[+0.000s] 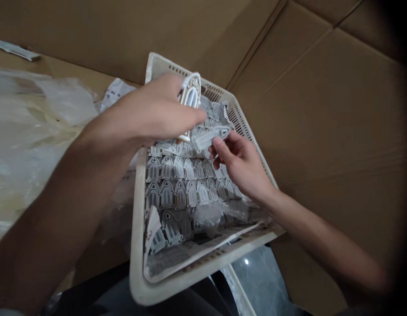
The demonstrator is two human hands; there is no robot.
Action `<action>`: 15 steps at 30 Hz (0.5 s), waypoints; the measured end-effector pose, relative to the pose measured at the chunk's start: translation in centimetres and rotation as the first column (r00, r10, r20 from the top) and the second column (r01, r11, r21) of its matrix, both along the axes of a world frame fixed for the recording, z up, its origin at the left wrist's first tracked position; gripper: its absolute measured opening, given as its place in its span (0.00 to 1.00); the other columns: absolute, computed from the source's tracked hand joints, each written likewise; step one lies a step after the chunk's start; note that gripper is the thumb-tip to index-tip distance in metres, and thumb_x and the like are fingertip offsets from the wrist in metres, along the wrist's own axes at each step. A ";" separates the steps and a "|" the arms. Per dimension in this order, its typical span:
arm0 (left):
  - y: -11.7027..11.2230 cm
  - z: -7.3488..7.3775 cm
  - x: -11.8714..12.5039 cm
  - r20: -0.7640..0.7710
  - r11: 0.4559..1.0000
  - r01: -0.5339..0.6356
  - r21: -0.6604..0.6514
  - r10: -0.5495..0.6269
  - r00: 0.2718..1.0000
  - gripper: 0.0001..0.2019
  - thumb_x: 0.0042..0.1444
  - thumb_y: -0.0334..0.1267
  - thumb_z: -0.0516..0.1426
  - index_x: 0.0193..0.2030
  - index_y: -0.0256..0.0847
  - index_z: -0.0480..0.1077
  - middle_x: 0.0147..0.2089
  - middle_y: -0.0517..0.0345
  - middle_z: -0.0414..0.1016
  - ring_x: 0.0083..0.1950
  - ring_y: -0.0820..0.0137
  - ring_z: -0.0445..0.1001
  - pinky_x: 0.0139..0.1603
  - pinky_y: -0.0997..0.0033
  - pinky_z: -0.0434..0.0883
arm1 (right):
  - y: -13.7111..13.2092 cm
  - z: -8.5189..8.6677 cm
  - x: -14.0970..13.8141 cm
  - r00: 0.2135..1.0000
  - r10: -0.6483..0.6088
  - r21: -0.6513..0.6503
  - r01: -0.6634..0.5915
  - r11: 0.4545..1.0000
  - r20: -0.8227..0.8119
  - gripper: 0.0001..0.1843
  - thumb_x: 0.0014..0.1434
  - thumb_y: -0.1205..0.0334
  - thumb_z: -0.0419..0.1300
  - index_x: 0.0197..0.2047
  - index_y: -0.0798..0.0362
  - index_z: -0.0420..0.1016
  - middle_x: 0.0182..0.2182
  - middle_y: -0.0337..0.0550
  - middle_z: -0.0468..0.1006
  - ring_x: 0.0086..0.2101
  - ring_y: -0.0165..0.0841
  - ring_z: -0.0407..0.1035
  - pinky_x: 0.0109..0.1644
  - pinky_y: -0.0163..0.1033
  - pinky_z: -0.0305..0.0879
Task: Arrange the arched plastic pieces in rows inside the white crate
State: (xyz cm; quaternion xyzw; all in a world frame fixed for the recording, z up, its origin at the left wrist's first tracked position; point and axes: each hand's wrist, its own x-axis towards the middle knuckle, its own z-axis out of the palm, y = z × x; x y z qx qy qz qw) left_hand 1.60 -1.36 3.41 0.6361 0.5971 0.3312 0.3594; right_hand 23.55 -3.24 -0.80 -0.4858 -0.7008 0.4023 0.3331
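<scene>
The left hand [157, 112] is closed around a cream plastic piece with an arched window shape [191, 93]. The thumb and the fingers wrap its lower part, and its arched top stands out above the knuckles, almost upright. This piece is above the far end of the tray [137, 245], near the far left corner, and it does not touch the tray.

The right hand [240, 163] holds a second arched piece [209, 137], a grey-white one, between the thumb and the first fingers. The grip is narrow, closed only on one end of the piece; the other end points toward the left hand and comes just beside the lower edge of the cream piece. I cannot tell if the two pieces touch.

Below both hands the cream plastic tray has slotted walls and is lined with printed paper [177, 256]. Many more arched pieces [187, 182] lie in it in close rows, flat, side by side. Near the front edge some thin clear plastic film [206, 215] covers a few of them, and some pieces there lie loose and tilted.

The tray rests on brown cardboard [328, 123], which fills the right side and the far part of the view. On the left of the tray lies a crumpled clear plastic bag [29, 127].
</scene>
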 end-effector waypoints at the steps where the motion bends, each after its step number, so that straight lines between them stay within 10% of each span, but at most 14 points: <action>1: 0.0 0.1 0.0 -0.060 0.999 -0.049 0.024 0.051 0.997 0.12 0.56 0.50 0.64 0.38 0.44 0.76 0.32 0.54 0.79 0.33 0.59 0.78 0.31 0.63 0.64 | -0.3 -0.2 0.5 0.993 0.075 -0.069 -0.070 0.995 0.087 0.18 0.72 0.47 0.64 0.36 0.51 0.71 0.30 0.39 0.76 0.29 0.29 0.68 0.31 0.36 0.66; 6: 0.5 0.1 0.1 0.101 0.990 -0.138 -0.011 0.138 0.985 0.19 0.61 0.57 0.61 0.42 0.42 0.78 0.37 0.52 0.82 0.32 0.61 0.80 0.29 0.66 0.66 | -2.6 -2.0 1.7 0.798 0.464 -0.465 -0.266 0.844 0.385 0.15 0.69 0.68 0.58 0.28 0.53 0.71 0.29 0.41 0.80 0.30 0.31 0.73 0.32 0.37 0.64; 15: 0.7 -0.3 0.1 0.081 0.991 -0.119 -0.060 0.124 0.989 0.23 0.59 0.65 0.57 0.41 0.46 0.75 0.33 0.51 0.76 0.30 0.59 0.73 0.23 0.61 0.58 | -4.0 -5.0 0.7 0.563 0.587 -0.593 -0.201 0.780 0.582 0.09 0.62 0.68 0.64 0.28 0.55 0.79 0.25 0.41 0.79 0.26 0.30 0.71 0.27 0.35 0.58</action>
